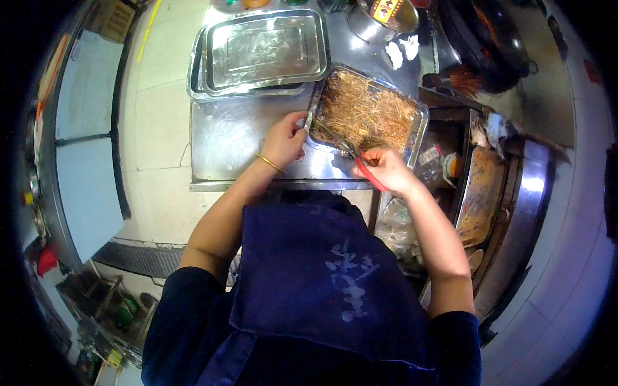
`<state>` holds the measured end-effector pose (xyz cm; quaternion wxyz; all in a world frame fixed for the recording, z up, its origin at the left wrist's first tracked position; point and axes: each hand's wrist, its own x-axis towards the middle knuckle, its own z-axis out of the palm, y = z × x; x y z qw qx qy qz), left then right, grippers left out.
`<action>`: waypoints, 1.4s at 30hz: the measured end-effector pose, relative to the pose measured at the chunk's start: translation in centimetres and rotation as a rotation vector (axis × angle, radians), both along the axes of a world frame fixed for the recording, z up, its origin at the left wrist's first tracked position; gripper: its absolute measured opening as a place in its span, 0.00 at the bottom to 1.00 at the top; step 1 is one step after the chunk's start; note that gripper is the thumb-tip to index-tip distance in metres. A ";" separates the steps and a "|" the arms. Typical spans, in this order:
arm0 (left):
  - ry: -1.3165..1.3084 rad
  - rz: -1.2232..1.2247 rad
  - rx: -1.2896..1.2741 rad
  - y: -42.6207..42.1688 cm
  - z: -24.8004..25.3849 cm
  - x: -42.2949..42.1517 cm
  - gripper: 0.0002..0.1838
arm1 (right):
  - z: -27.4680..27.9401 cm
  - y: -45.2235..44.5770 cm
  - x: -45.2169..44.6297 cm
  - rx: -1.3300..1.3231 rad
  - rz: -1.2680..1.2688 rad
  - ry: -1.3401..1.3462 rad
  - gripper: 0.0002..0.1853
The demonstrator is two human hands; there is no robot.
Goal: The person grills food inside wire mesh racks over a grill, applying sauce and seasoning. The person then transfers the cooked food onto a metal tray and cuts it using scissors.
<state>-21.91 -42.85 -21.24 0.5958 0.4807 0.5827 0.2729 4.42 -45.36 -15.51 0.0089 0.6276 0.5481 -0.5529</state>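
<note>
A metal tray (421,128) full of thin brown strands (367,109) lies at a slant on the steel table (232,138). My right hand (386,168), at the tray's near edge, is closed on red-handled scissors (367,170), whose dark blades point up and left over the strands. My left hand (286,136) is at the tray's left edge, its fingers bent together; what they hold, if anything, is too small to make out. A gold-coloured bracelet (270,163) circles the left wrist.
Stacked empty metal trays (267,51) lie at the table's back left. A metal pot (373,29) and crumpled white tissue (394,55) are at the back right. Dark woks (496,51) stand farther right. Below them is an open shelf with plastic bags (399,222).
</note>
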 end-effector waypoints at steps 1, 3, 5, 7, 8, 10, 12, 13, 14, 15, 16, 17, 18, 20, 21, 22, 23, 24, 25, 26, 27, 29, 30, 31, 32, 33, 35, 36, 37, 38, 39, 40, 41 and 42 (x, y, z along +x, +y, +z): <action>0.005 -0.007 0.005 0.0 0.1 0.0 0.22 | -0.3 -0.5 0.5 -0.005 -0.044 0.073 0.17; -0.007 0.001 0.024 0.0 -0.2 0.1 0.22 | 0.1 -1.7 1.1 -0.013 -0.135 0.219 0.10; -0.041 0.033 0.054 -0.1 -1.0 0.2 0.21 | 1.3 -2.8 1.5 -0.063 -0.229 0.307 0.12; -0.036 0.020 0.061 -0.1 -0.8 0.2 0.21 | 2.4 -3.7 1.9 -0.065 -0.282 0.327 0.16; -0.033 0.016 0.066 0.0 -0.7 0.1 0.21 | 2.6 -4.0 1.8 0.079 -0.215 0.152 0.17; -0.033 0.003 0.078 0.0 -1.0 0.0 0.21 | 3.1 -4.7 1.5 0.357 -0.090 -0.205 0.21; -0.035 -0.019 0.069 0.2 -0.9 0.2 0.21 | 7.2 -3.5 -0.2 0.442 0.134 -0.594 0.24; -0.032 -0.028 0.050 0.3 -0.6 0.1 0.21 | 7.5 -3.5 -0.3 0.516 0.182 -0.689 0.23; -0.030 -0.036 0.030 0.2 -0.4 -0.1 0.21 | 7.7 -3.4 -0.4 0.588 0.232 -0.782 0.23; -0.033 -0.035 0.009 0.3 0.0 -0.1 0.21 | 8.0 -3.4 -0.5 0.604 0.232 -0.777 0.22; -0.038 -0.033 -0.013 0.3 0.4 -0.1 0.21 | 8.2 -3.3 -0.4 0.620 0.233 -0.771 0.21; -0.043 -0.032 -0.036 0.3 0.5 -0.1 0.21 | 8.4 -3.2 -0.3 0.635 0.234 -0.767 0.21; -0.046 -0.032 -0.035 0.2 0.4 -0.1 0.21 | 8.6 -3.1 -0.3 0.649 0.236 -0.763 0.20; -0.048 -0.032 -0.031 0.2 0.3 -0.1 0.21 | 8.2 -2.5 -1.4 0.703 0.239 -0.730 0.20; -0.037 -0.035 -0.015 0.3 0.2 -0.1 0.21 | 7.8 -2.0 -2.1 0.695 0.249 -0.741 0.20; -0.025 -0.038 0.001 0.3 0.2 -0.1 0.21 | 7.3 -1.5 -2.7 0.687 0.259 -0.750 0.20; -0.013 -0.041 0.015 0.2 0.2 -0.2 0.21 | 6.8 -1.0 -3.2 0.679 0.279 -0.747 0.20; -0.004 -0.045 0.017 0.3 0.3 -0.3 0.21 | 6.4 -0.6 -3.6 0.667 0.282 -0.755 0.20; 0.003 -0.050 0.020 0.3 0.4 -0.3 0.21 | 6.0 -0.3 -3.9 0.655 0.285 -0.765 0.20; 0.008 -0.055 0.022 0.3 0.5 -0.3 0.21 | 5.6 -0.1 -4.0 0.642 0.289 -0.776 0.20; -0.002 -0.047 0.034 0.3 0.2 -0.3 0.21 | 5.2 0.0 -3.8 0.651 0.303 -0.768 0.20; -0.024 -0.028 0.060 0.2 -0.4 -0.3 0.21 | 5.0 -0.1 -3.5 0.595 0.314 -0.765 0.19; -0.006 -0.042 0.073 0.2 -0.6 -0.3 0.21 | 4.9 -0.1 -3.3 0.567 0.320 -0.764 0.19; 0.012 -0.056 0.088 0.2 -0.6 -0.3 0.21 | 4.8 -0.3 -3.2 0.547 0.285 -0.752 0.20; 0.030 -0.071 0.104 0.3 -0.6 -0.3 0.21 | 4.7 -0.6 -3.0 0.527 0.249 -0.742 0.20; 0.023 -0.066 0.099 0.3 -0.7 -0.3 0.21 | 4.6 -1.0 -2.8 0.507 0.213 -0.731 0.21; 0.011 -0.057 0.088 0.3 -0.7 -0.3 0.21 | 4.3 -1.8 -2.0 0.460 0.109 -0.629 0.23; 0.016 -0.056 0.098 0.3 -0.7 -0.3 0.21 | 4.1 -2.3 -1.7 0.436 0.057 -0.577 0.24; 0.021 -0.056 0.108 0.3 -0.7 -0.3 0.21 | 4.0 -3.1 -1.5 0.468 -0.028 -0.474 0.22; 0.026 -0.058 0.118 0.3 -0.7 -0.2 0.21 | 3.5 -3.8 -1.2 0.425 -0.121 -0.362 0.21; 0.017 -0.054 0.121 0.3 -0.8 -0.2 0.20 | 2.8 -4.6 -0.9 0.382 -0.215 -0.251 0.19; 0.009 -0.050 0.123 0.3 -0.8 -0.2 0.20 | 2.4 -5.3 -0.6 0.339 -0.307 -0.138 0.18; 0.000 -0.046 0.125 0.2 -0.9 -0.1 0.20 | 3.2 -5.7 -1.0 0.332 -0.345 -0.088 0.14; -0.004 -0.045 0.124 0.2 -1.3 -0.1 0.20 | 3.2 -6.4 -0.8 0.365 -0.401 -0.032 0.14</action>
